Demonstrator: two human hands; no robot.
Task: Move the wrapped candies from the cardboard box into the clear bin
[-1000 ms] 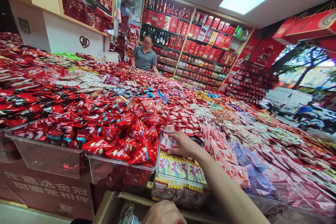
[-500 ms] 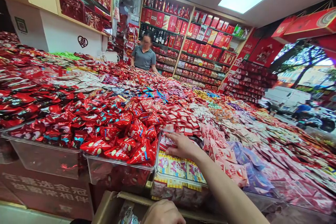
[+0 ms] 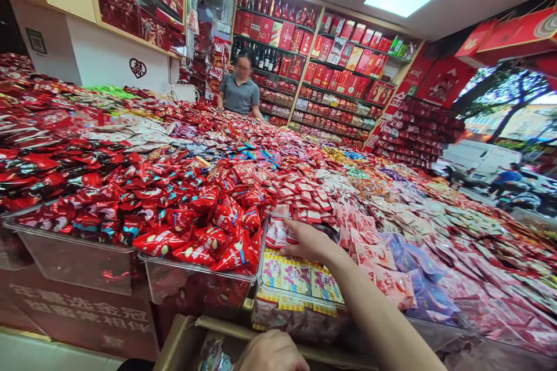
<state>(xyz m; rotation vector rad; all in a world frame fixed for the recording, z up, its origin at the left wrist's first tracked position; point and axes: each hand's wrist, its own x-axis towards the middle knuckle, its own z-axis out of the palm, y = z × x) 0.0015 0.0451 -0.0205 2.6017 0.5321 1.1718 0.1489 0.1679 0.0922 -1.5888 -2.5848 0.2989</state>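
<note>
My right hand [image 3: 308, 242] reaches in from the right, its fingers stretched out over a clear plastic bin [image 3: 300, 295]. Small red-and-white packets [image 3: 277, 233] lie beside its fingertips, and whether they touch cannot be made out. Nearer the bin's front edge are yellow-and-white packets [image 3: 298, 278] with cartoon prints, arranged in a row. Below, at the bottom edge, the back of my left hand [image 3: 275, 352] shows over an open cardboard box [image 3: 230, 327]. Its fingers are hidden. Clear-wrapped packets [image 3: 214, 355] lie inside the box.
Glossy red candy packets [image 3: 213, 232] are heaped in the bin to the left. Pink packets [image 3: 374, 252] and lilac packets [image 3: 418, 272] lie to the right. Beyond the wide spread of sweets stands a person [image 3: 239, 90] in a grey shirt, before shelves [image 3: 304, 64] of red boxes.
My right hand has shifted slightly to the right, showing more of the red-and-white packets by its fingertips. My left hand stays at almost the same place over the box.
</note>
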